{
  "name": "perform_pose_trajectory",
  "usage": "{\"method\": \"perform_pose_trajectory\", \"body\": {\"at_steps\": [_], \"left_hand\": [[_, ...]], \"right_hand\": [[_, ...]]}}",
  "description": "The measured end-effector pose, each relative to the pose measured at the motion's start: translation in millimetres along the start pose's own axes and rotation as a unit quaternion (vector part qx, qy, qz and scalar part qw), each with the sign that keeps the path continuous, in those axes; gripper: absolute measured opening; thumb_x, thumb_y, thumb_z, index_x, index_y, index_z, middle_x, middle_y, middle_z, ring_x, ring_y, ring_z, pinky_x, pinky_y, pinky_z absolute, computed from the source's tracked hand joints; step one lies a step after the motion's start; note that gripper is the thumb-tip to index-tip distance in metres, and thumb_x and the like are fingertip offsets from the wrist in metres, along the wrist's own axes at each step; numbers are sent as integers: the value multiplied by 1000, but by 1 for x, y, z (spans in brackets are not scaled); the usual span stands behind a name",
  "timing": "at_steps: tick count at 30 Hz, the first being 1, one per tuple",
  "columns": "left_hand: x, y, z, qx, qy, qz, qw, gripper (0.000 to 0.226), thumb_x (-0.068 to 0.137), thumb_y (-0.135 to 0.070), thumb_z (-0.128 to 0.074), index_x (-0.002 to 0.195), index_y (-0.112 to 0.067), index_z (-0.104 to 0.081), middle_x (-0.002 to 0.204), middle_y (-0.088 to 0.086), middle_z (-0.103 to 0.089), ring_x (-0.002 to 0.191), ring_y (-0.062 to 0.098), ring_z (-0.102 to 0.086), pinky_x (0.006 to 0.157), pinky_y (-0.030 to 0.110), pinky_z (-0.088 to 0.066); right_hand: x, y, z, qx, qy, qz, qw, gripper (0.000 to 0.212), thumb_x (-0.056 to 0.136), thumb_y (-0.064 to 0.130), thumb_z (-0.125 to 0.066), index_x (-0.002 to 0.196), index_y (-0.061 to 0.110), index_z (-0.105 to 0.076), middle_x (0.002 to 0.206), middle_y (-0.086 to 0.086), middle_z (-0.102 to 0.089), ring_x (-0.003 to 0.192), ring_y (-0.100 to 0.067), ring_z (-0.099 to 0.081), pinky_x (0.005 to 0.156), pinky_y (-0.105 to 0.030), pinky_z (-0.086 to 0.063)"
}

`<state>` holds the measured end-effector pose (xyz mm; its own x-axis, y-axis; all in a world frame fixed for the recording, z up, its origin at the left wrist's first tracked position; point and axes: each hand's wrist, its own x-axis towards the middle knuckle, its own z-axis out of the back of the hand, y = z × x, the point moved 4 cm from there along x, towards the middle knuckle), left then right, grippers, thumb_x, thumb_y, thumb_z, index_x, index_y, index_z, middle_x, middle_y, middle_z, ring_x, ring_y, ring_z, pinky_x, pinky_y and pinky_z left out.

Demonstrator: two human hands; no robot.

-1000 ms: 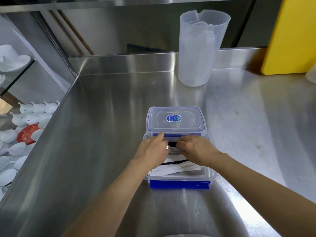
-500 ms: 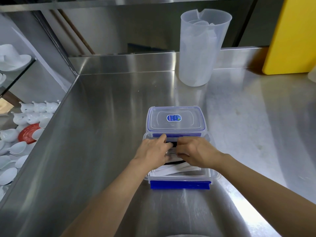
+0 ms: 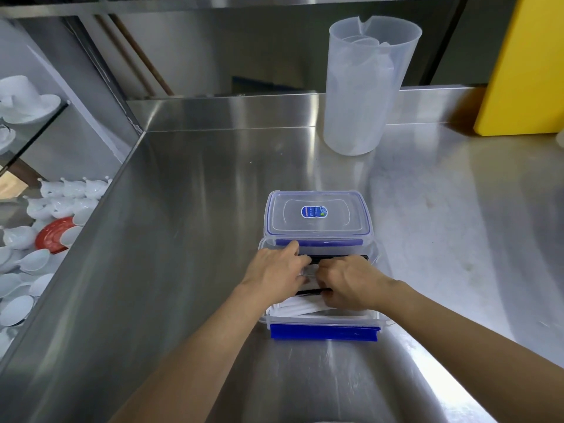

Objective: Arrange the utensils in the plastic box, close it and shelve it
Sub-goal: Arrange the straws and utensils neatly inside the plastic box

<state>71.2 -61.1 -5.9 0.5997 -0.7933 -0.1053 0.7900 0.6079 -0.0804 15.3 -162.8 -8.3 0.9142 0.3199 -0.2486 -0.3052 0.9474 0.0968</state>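
A clear plastic box [image 3: 323, 321] with blue clips sits open on the steel counter [image 3: 189, 227], near its front edge. Inside lie white and black utensils [image 3: 300, 307], mostly covered by my hands. My left hand [image 3: 274, 270] and my right hand [image 3: 348, 282] are both down in the box, fingers curled on the utensils. The box's clear lid [image 3: 317, 215], with a blue sticker and blue seal, lies flat just behind the box, touching its far rim.
A tall translucent plastic jug [image 3: 366, 90] stands at the back of the counter. A yellow board [image 3: 525, 65] leans at the back right. White cups, spoons and a red saucer [image 3: 52, 236] fill lower shelves to the left. A steel shelf edge [image 3: 213, 4] runs overhead.
Both hands stay in the box and shift slightly; the right hand has slid a little toward me over the utensils. The box and lid have not moved.
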Motion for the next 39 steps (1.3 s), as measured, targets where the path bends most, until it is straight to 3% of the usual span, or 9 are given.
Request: {"method": "perform_pose_trajectory", "body": {"at_steps": [5, 8, 11, 14, 17, 22, 26, 30, 39], "left_hand": [[-2, 12, 15, -183, -128, 51, 974, 23, 97, -15, -43, 107, -10, -63, 103, 6, -64, 87, 29, -62, 70, 37, -51], [-9, 18, 29, -228, -227, 36, 946, 18, 92, -14, -52, 98, -9, -68, 89, 5, -69, 74, 21, -63, 62, 26, -46], [-11, 25, 23, -155, -197, -8, 968, 14, 80, -18, -61, 88, -13, -71, 76, 1, -69, 68, 21, -62, 63, 23, -39], [-10, 29, 10, -86, -149, -38, 984, 14, 75, -18, -62, 84, -17, -73, 75, -3, -70, 72, 21, -65, 70, 21, -37], [-7, 21, 6, -71, -80, -50, 993, 21, 84, -19, -60, 103, -17, -68, 94, -1, -68, 90, 21, -60, 79, 31, -47], [-2, 16, 2, -48, -45, -41, 997, 36, 87, -32, -55, 121, -20, -57, 111, 0, -62, 106, 20, -53, 90, 32, -38], [2, 9, -1, 0, -38, -38, 999, 41, 88, -36, -54, 126, -21, -53, 117, -1, -60, 108, 19, -53, 89, 31, -35], [5, 5, 0, 19, -24, -26, 999, 39, 91, -39, -52, 125, -19, -52, 120, 0, -59, 111, 20, -53, 92, 33, -36], [6, 3, 1, 30, -38, -3, 999, 33, 94, -35, -50, 121, -16, -56, 119, 2, -63, 108, 20, -57, 92, 33, -40]], "right_hand": [[-7, -9, 21, 54, -114, -16, 992, 20, 79, 15, -55, 89, 2, -66, 93, -16, -68, 79, -39, -63, 63, -38, -48], [5, -12, 25, 11, -132, -38, 991, 16, 77, 14, -60, 85, 1, -65, 87, -17, -68, 69, -39, -63, 57, -38, -50], [18, -15, 19, -64, -121, -49, 989, 28, 42, 14, -85, 54, 7, -62, 50, -8, -61, 28, -28, -51, 28, -21, -35], [25, -16, 12, -93, -149, -77, 981, 35, 28, 10, -88, 48, 10, -58, 40, -4, -55, 21, -22, -44, 28, -14, -26], [24, -16, 10, -84, -171, -81, 978, 35, 35, 7, -86, 55, 9, -58, 41, -5, -57, 24, -24, -48, 28, -16, -32], [8, -22, 16, 81, -239, -21, 967, 14, 62, 13, -73, 61, 8, -60, 55, -7, -65, 44, -28, -57, 37, -28, -42], [-5, -18, 19, 122, -127, 14, 984, 9, 67, 13, -76, 72, 11, -69, 71, -7, -70, 60, -26, -62, 52, -25, -40], [-9, -11, 7, 116, -52, 30, 992, 20, 87, 18, -56, 100, 21, -71, 99, -1, -73, 88, -22, -65, 73, -31, -51], [-7, -6, -14, -14, 26, 1, 1000, 30, 92, 24, -43, 119, 17, -54, 108, -11, -70, 89, -32, -65, 82, -40, -56]]}}
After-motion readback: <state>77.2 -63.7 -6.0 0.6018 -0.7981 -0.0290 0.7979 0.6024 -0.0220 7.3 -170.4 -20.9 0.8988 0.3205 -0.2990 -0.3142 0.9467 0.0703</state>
